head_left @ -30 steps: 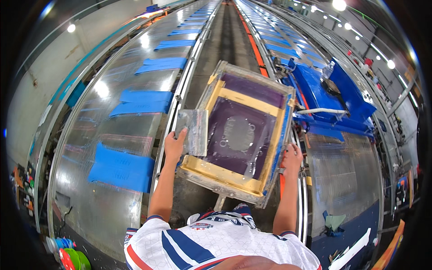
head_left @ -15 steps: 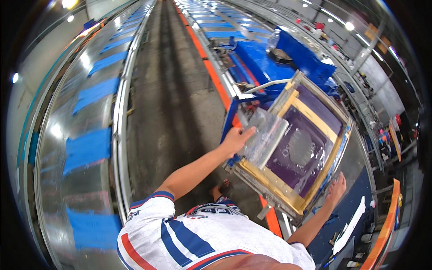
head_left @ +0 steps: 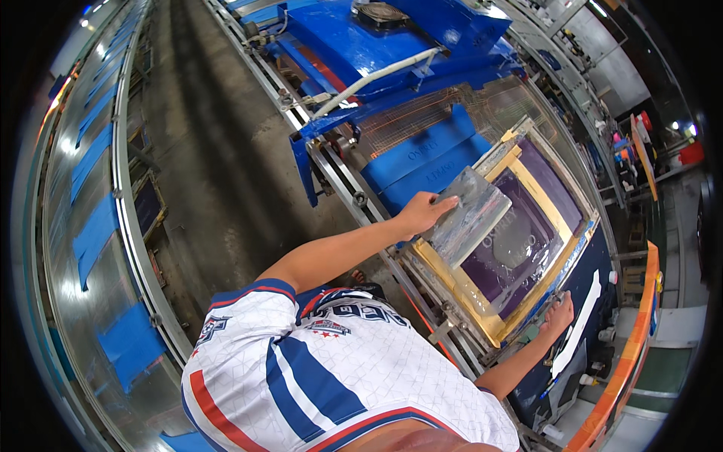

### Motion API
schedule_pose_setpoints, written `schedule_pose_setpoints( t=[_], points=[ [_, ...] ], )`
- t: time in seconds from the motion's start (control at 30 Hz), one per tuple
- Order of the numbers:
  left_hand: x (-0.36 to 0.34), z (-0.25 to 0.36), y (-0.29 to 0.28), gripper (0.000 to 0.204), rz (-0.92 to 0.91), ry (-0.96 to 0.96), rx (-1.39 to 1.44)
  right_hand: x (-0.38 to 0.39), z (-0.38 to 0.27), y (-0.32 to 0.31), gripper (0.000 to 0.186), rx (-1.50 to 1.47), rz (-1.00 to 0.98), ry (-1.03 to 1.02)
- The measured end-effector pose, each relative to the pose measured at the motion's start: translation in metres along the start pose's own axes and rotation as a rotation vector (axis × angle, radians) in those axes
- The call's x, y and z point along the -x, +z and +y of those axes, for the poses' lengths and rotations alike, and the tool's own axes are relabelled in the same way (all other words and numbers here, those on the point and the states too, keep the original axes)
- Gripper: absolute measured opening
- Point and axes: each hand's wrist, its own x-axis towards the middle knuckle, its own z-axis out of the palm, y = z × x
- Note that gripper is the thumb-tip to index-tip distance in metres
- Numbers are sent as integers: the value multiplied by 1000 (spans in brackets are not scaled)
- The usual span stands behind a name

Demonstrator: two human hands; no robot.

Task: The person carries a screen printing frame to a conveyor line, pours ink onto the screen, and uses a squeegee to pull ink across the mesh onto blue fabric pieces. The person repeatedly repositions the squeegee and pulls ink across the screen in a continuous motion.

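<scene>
My left hand (head_left: 424, 214) is closed on the near edge of a wide, grey, ink-smeared squeegee (head_left: 473, 215), thumb on top. The squeegee rests tilted over the left part of a screen printing frame (head_left: 459, 290). Inside its wooden border, the mesh (head_left: 520, 248) is dark purple with pale lettering and a round light patch, wet with clear shiny ink. My right hand (head_left: 556, 315) has its fingers curled at the frame's right edge, seemingly gripping it; the fingertips are partly hidden. Blue fabric pieces (head_left: 422, 162) with dark print lie flat beyond the frame.
A blue machine carriage (head_left: 339, 38) with a white bar (head_left: 376, 79) stands on the table rails beyond the frame. Along the left runs another long table (head_left: 60, 248) with blue pieces. An orange-edged shelf (head_left: 621, 361) and a white strip (head_left: 576, 331) are at right.
The view has shifted, and the blue carriage now sits farther from the frame. Printed blue fabric has come into sight between them. Both hands keep their places at the squeegee and the frame edge.
</scene>
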Motion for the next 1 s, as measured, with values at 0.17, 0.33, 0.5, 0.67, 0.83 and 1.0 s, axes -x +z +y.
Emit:
schedule_pose_setpoints(
  t=[0.17,0.33,0.5,0.67,0.83,1.0],
  points=[
    [-28,17,-11,58,-34,2,66,-2,12,16,24,-25,51,1],
    [-52,24,-36,58,-60,20,55,11,-2,51,23,-41,49,-17],
    [-94,20,-67,56,-156,51,154,13,-17,88,22,-14,76,-57],
    [-111,14,-70,52,-154,28,193,15,-27,117,27,86,126,-114],
    [-137,-10,-94,46,-87,8,215,-9,-5,169,22,111,135,-69],
    [-133,-22,-120,45,25,-20,227,-15,21,217,19,106,62,-35]
  ],
)
